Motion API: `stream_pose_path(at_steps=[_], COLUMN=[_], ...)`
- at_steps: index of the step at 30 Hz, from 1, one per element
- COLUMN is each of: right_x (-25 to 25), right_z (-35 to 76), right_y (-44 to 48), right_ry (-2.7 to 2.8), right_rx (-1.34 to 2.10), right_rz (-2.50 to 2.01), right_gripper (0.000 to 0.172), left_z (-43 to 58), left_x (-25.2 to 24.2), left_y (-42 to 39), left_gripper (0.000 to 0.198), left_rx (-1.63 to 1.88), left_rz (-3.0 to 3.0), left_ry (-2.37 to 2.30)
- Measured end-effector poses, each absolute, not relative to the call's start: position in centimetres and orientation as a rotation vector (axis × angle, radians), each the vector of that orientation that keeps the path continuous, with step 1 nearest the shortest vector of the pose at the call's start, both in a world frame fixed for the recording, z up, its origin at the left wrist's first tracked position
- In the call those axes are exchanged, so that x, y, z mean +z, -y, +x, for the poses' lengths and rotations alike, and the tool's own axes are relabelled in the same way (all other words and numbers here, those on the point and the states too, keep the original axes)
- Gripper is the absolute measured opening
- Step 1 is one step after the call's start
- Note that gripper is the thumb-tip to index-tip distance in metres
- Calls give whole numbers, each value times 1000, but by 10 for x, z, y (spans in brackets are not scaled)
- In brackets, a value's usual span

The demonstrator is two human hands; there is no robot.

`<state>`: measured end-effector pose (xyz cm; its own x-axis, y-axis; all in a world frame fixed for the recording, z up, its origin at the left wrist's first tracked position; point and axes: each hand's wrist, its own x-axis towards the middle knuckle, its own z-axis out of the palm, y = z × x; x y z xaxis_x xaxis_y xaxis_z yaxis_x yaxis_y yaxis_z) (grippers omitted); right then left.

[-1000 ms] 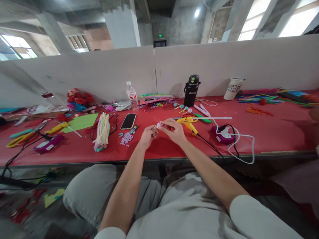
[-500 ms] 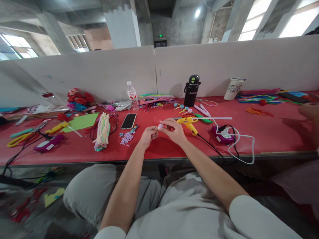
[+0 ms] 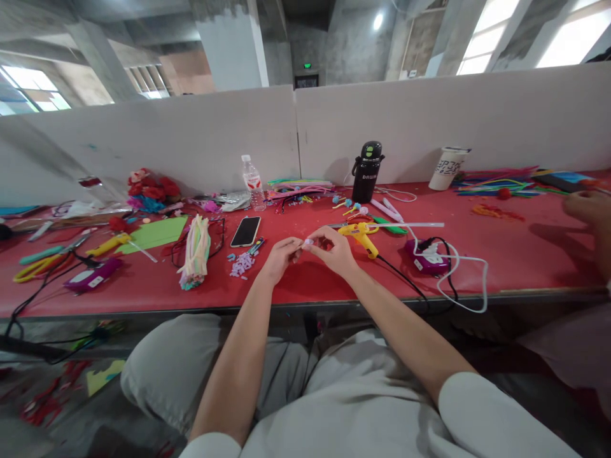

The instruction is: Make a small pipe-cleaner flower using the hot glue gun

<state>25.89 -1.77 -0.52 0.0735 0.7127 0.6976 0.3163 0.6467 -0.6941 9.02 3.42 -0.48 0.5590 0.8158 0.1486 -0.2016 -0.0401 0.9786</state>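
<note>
Over the red table (image 3: 525, 267), my left hand (image 3: 281, 254) and my right hand (image 3: 334, 249) meet fingertip to fingertip. Both pinch one small pale pink and lilac craft piece (image 3: 307, 242) between them. A scatter of small lilac pieces (image 3: 242, 264) lies just left of my left hand. A yellow glue gun (image 3: 361, 236) rests right behind my right hand, its black cord running off to the right.
A phone (image 3: 246, 231), a pastel pipe-cleaner bundle (image 3: 195, 251), green paper (image 3: 155, 234), a water bottle (image 3: 252, 184), a black flask (image 3: 367, 172), a white cup (image 3: 447, 168) and a purple power strip (image 3: 427, 259) lie around. Another person's hand (image 3: 588, 207) reaches in at right.
My hands stay together on the small piece, fingers shifting slightly. The other person's hand at the right edge has come further into view over the table.
</note>
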Motion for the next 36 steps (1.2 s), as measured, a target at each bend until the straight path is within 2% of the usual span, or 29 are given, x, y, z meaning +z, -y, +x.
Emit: stream_pose_path(at_steps=[7,19,26,31,36], right_x=[-5,-6,-7,-5,-5], right_z=[257,257,259,259,259], right_y=[18,17,17,19,19], right_ry=[1517,1535,1540,1584,1571], right_rx=[397,392,404,393,403], right_rz=[-902,-859,-885,-868,-880], right_gripper=[33,28,37,24,22], left_z=[89,90,91,90,90], left_x=[-14,-16,-17,-16,-18], left_y=[-42,-45,-46,-46,-47], left_gripper=[10,13,15,15,14], left_rx=[944,964,988,980,971], left_rz=[1441,1468,1450,1484,1485], left_ry=[-576,-617,-645,-640,-649])
